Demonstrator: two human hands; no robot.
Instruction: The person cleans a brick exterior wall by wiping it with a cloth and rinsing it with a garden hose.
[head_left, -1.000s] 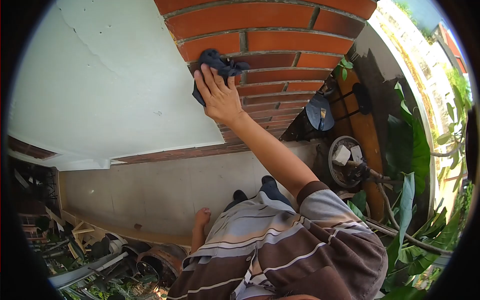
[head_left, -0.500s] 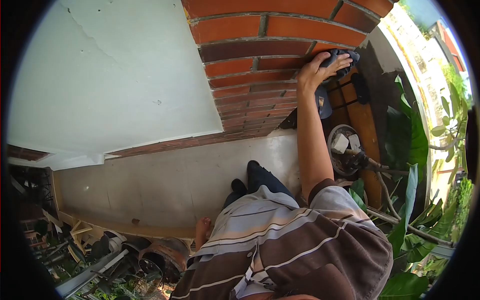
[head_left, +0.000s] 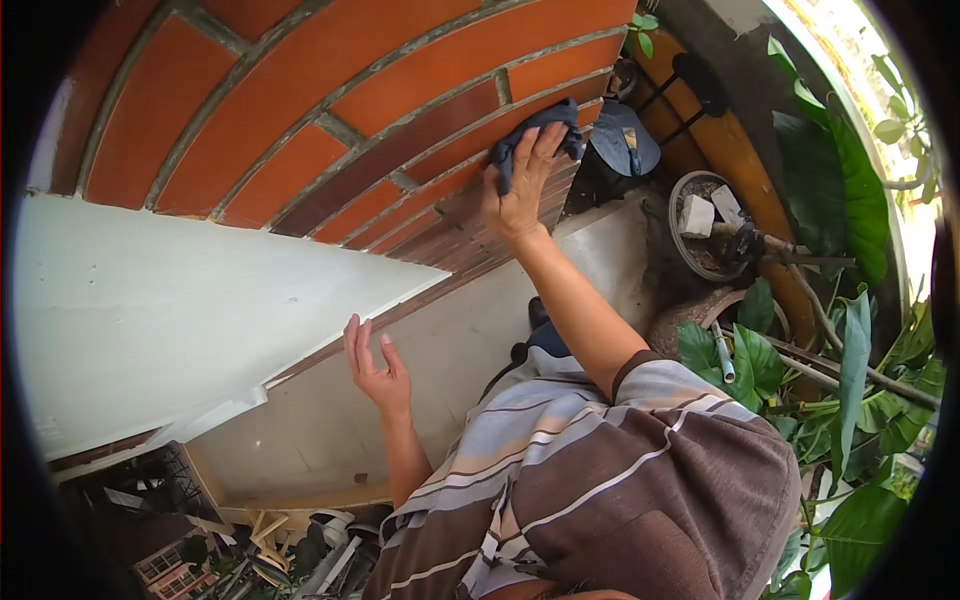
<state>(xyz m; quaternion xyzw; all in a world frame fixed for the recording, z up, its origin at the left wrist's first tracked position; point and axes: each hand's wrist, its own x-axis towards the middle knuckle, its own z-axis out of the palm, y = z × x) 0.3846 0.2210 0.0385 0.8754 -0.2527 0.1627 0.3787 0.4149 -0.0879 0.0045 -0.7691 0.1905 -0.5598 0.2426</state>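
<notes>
My right hand point(head_left: 520, 190) presses a dark blue-grey cloth point(head_left: 563, 118) against the orange brick wall point(head_left: 420, 70), near the wall's right-hand edge. The fingers lie bent over the cloth, which bunches out on both sides of them. Lower down and to the left, my left hand point(head_left: 377, 366) is raised in the air with its fingers apart and nothing in it. It is nearest to the pale painted wall point(head_left: 180, 310) that meets the brickwork.
At right stands a round pot point(head_left: 684, 235) holding soil and white blocks, beside large-leaved plants point(head_left: 840, 200). A blue-grey rounded object point(head_left: 625, 140) sits behind the brick edge. Pale floor point(head_left: 330, 425) runs below, with piled clutter point(head_left: 290, 545) at the lower left.
The view has turned, bringing the brick wall closer. My right hand and the cloth now sit further left and slightly lower in view. My left hand has risen from beside my body.
</notes>
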